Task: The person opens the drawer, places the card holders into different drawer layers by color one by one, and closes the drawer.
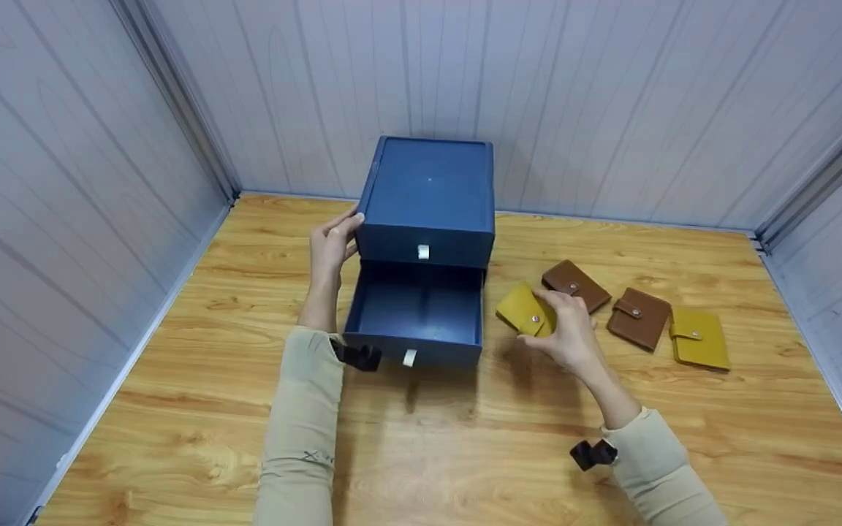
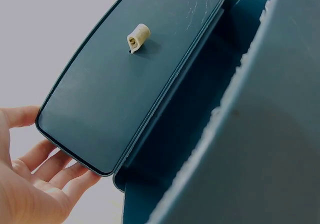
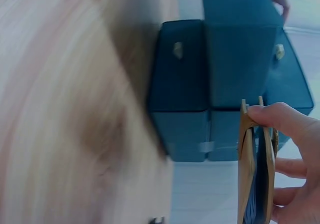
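My right hand [image 1: 571,332] holds a small yellow wallet [image 1: 516,307] with a snap strap, just right of the pulled-out drawer. In the right wrist view, the wallet [image 3: 245,169] is seen edge-on between thumb and fingers, with dark sleeves inside. A dark blue drawer cabinet [image 1: 428,183] stands near the back wall. Below its top drawer, another drawer [image 1: 414,303] is out, its visible floor bare. My left hand [image 1: 330,245] rests against the cabinet's left side, thumb at the upper front corner. In the left wrist view, its fingers [image 2: 52,166] lie extended along that side.
Right of the held wallet lie a brown wallet [image 1: 578,285], a second brown wallet [image 1: 639,319] and another yellow wallet [image 1: 699,337] on the wooden table [image 1: 194,380]. Pale panel walls [image 1: 582,109] enclose the back and sides. The lowest drawer [image 3: 180,78], closed, shows in the right wrist view.
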Action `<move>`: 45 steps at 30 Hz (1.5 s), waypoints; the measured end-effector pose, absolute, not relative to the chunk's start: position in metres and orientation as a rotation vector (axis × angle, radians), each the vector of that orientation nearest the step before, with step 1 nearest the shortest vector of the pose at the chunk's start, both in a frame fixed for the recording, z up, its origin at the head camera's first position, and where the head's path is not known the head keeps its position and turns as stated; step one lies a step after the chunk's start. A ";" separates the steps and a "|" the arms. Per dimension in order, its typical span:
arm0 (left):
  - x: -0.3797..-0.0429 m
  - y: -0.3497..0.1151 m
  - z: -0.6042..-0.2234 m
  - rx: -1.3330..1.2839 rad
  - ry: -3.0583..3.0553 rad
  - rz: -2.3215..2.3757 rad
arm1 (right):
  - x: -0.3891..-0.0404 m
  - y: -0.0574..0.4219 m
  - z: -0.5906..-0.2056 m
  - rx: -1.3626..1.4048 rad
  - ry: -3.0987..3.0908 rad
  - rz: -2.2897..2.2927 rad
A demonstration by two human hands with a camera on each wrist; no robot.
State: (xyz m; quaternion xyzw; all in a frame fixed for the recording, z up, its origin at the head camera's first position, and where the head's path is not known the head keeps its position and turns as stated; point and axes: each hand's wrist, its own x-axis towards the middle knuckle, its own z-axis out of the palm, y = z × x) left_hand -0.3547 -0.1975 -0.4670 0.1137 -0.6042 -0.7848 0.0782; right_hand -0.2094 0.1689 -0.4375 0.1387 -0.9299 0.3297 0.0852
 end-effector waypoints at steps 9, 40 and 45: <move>-0.350 -0.197 -0.468 0.293 -1.812 -2.330 | -0.196 0.161 -0.414 0.499 -2.737 0.949; -0.284 -0.168 -0.390 0.362 -1.877 -2.266 | -0.195 0.100 -0.384 0.722 -2.732 1.041; -0.273 -0.163 -0.375 0.382 -1.888 -2.272 | -0.198 0.087 -0.383 0.745 -2.739 1.029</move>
